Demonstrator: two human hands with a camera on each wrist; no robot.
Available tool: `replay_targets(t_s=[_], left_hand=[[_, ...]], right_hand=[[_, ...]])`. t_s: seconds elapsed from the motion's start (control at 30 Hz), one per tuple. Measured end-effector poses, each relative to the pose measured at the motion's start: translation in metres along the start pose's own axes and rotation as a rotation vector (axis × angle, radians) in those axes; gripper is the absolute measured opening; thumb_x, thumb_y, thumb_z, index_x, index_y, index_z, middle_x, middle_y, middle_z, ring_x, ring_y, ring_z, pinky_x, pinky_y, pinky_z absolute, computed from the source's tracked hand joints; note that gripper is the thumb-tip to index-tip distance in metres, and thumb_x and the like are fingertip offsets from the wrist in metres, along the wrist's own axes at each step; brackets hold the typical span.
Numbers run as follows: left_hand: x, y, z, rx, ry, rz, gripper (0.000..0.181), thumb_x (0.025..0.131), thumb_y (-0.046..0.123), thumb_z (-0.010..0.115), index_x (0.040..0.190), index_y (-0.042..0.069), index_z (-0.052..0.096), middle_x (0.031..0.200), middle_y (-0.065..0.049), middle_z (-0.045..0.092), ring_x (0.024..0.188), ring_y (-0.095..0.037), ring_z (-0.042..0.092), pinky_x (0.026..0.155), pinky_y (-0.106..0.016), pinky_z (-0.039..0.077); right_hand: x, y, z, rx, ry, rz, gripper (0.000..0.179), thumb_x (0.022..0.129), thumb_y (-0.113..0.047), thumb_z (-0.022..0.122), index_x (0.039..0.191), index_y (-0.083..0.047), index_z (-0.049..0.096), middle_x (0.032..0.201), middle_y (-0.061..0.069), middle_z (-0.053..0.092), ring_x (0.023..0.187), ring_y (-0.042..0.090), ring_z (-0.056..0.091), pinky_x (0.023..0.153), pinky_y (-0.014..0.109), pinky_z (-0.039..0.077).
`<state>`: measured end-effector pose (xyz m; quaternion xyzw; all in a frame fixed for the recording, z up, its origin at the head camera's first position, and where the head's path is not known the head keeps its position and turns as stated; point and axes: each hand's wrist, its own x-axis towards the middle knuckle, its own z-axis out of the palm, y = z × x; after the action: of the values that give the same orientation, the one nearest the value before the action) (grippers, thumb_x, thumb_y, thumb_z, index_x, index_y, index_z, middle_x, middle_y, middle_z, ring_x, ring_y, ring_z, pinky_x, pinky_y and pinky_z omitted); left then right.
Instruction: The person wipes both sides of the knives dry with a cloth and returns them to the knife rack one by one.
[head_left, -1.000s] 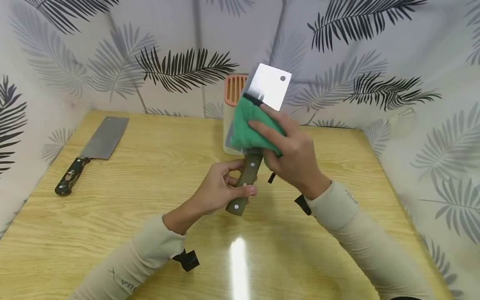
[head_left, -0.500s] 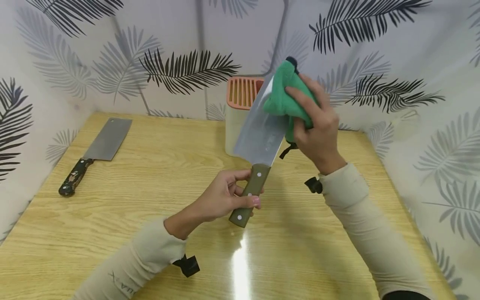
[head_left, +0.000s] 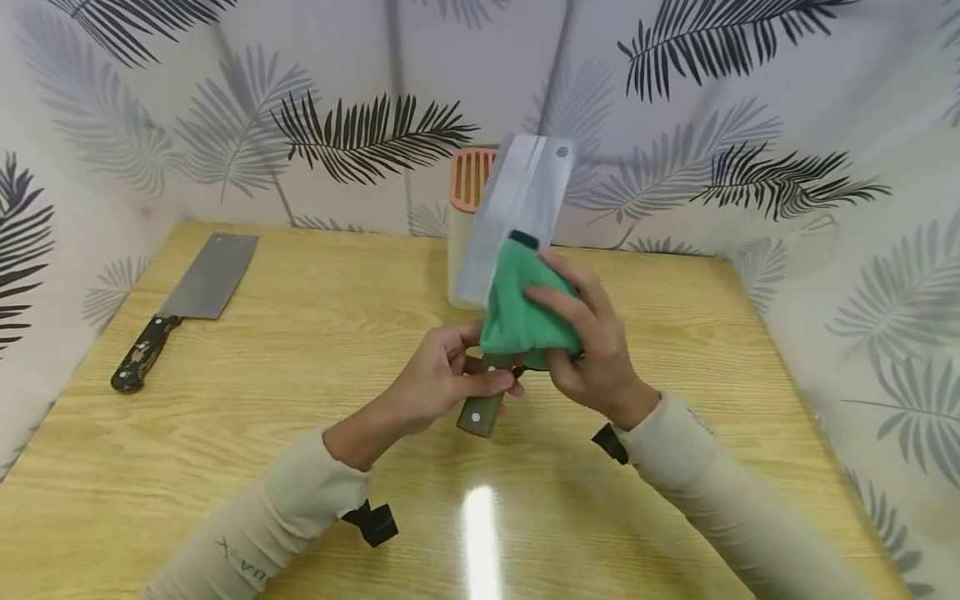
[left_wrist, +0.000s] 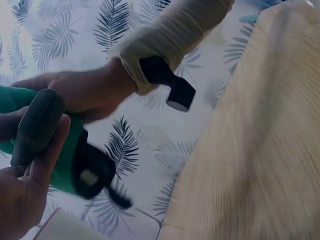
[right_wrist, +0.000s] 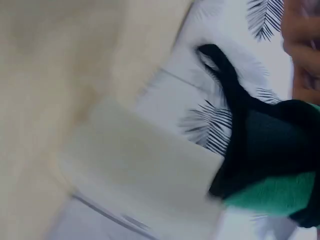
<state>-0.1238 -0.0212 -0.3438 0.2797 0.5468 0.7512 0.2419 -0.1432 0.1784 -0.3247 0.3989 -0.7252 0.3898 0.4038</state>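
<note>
My left hand grips the olive handle of a cleaver, whose wide steel blade tilts up and away from me above the table. In my right hand is a green cloth with black trim, pressed over the lower blade where it meets the handle. The left wrist view shows the handle's butt end between the left fingers, with the green cloth behind it. Black trim and a loop of the cloth fill much of the blurred right wrist view.
A second cleaver with a dark patterned handle lies at the left on the wooden table. Behind the raised blade stands a cream knife holder with an orange slotted top. Leaf-patterned cloth hangs around the back and sides.
The green cloth went up to the blade's far end, off to the right, then came back down to the handle. The left hand kept its grip on the cleaver.
</note>
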Motion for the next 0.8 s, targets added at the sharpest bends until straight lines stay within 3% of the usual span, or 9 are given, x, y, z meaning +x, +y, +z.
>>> replay_targets(t_s=[0.1,0.2,0.27,0.4,0.5,0.57,0.7,0.8], left_hand=[[0.001,-0.001,0.001,0.022,-0.051,0.003,0.061,0.096,0.011,0.067,0.144,-0.012,0.038,0.102,0.002,0.066,0.083,-0.009,0.073,0.074,-0.031,0.063],[0.000,-0.001,0.004,0.093,-0.103,-0.022,0.050,0.099,0.006,0.059,0.142,-0.012,0.039,0.102,-0.005,0.064,0.081,-0.009,0.073,0.078,-0.030,0.062],[-0.002,-0.002,0.005,0.121,-0.141,-0.055,0.045,0.100,0.002,0.056,0.140,-0.012,0.040,0.103,-0.010,0.063,0.080,-0.009,0.072,0.080,-0.034,0.062],[-0.006,-0.001,0.011,0.141,-0.205,-0.092,0.040,0.100,0.001,0.055,0.136,-0.011,0.042,0.106,-0.016,0.062,0.079,-0.010,0.071,0.081,-0.043,0.063],[-0.008,0.000,0.015,0.122,-0.218,-0.098,0.042,0.100,0.001,0.054,0.138,-0.011,0.041,0.109,-0.023,0.060,0.078,-0.011,0.071,0.082,-0.045,0.063],[-0.008,0.000,0.016,0.111,-0.214,-0.098,0.044,0.100,0.002,0.054,0.140,-0.012,0.041,0.112,-0.028,0.059,0.078,-0.011,0.071,0.082,-0.044,0.063],[-0.007,0.000,0.015,0.088,-0.190,-0.093,0.048,0.101,0.006,0.055,0.143,-0.012,0.039,0.108,-0.022,0.062,0.075,-0.012,0.071,0.079,-0.049,0.063],[-0.007,0.001,0.011,0.056,-0.163,-0.086,0.057,0.101,0.018,0.060,0.143,-0.012,0.038,0.101,-0.005,0.064,0.074,-0.011,0.071,0.077,-0.043,0.063]], right_hand=[[-0.011,0.003,0.008,0.166,0.117,0.097,0.035,0.101,-0.011,0.050,0.129,0.004,0.035,0.143,0.006,0.041,0.122,0.020,0.044,0.109,0.033,0.037],[-0.013,0.006,0.011,0.277,0.213,0.223,0.044,0.104,-0.030,0.050,0.126,0.000,0.028,0.132,-0.002,0.039,0.110,0.012,0.040,0.101,0.029,0.035],[-0.009,0.007,0.009,0.336,0.281,0.297,0.039,0.104,-0.028,0.050,0.125,-0.004,0.027,0.121,-0.003,0.040,0.101,0.011,0.039,0.094,0.027,0.036],[0.009,0.010,-0.003,0.473,0.448,0.464,0.038,0.104,-0.009,0.045,0.135,-0.007,0.022,0.115,0.000,0.040,0.103,0.013,0.041,0.099,0.028,0.038],[0.024,0.010,-0.013,0.651,0.548,0.634,0.050,0.104,-0.003,0.039,0.148,-0.010,0.017,0.124,0.002,0.042,0.113,0.013,0.046,0.105,0.027,0.041],[0.032,0.009,-0.018,0.817,0.589,0.748,0.047,0.105,-0.006,0.034,0.150,-0.014,0.024,0.124,0.001,0.046,0.109,0.012,0.051,0.099,0.025,0.046],[0.033,0.005,-0.028,1.155,0.540,0.888,0.042,0.102,-0.009,0.038,0.143,-0.014,0.037,0.120,0.001,0.054,0.096,0.012,0.055,0.084,0.022,0.050],[0.025,0.001,-0.031,1.314,0.433,0.954,0.052,0.095,-0.006,0.052,0.144,-0.015,0.038,0.125,-0.001,0.057,0.103,0.010,0.059,0.089,0.018,0.050]])
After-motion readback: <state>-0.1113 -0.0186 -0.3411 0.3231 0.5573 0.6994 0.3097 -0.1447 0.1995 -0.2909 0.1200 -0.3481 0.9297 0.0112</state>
